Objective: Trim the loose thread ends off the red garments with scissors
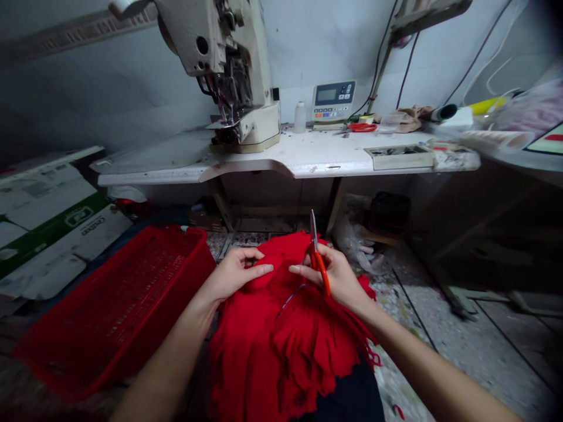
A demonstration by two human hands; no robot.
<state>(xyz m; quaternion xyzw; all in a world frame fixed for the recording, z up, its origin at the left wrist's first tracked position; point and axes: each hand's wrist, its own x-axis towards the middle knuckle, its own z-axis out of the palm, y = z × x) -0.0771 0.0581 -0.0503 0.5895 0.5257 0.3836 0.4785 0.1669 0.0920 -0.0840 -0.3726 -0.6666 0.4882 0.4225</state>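
A heap of red fabric pieces (pixel 259 328) lies across the lap, over dark clothing (pixel 352 392). My left hand (pixel 237 271) pinches an edge of the red fabric between thumb and fingers. Scissors with orange-red handles (pixel 322 271) rest in my right hand (pixel 336 274), blades pointing up and away from the fabric. The thumb of that hand reaches toward the cloth; whether it also grips some of it, I cannot tell. A thin, pale-and-dark strand (pixel 290 300) runs over the heap between the hands.
A red plastic basket (pixel 132 346) stands at the left, beside a cardboard box (pixel 53 228). Ahead, a white table (pixel 316 155) carries an industrial sewing machine (pixel 259 70), a control panel (pixel 333 102), a small bottle (pixel 299 117) and red-handled scissors (pixel 363 127).
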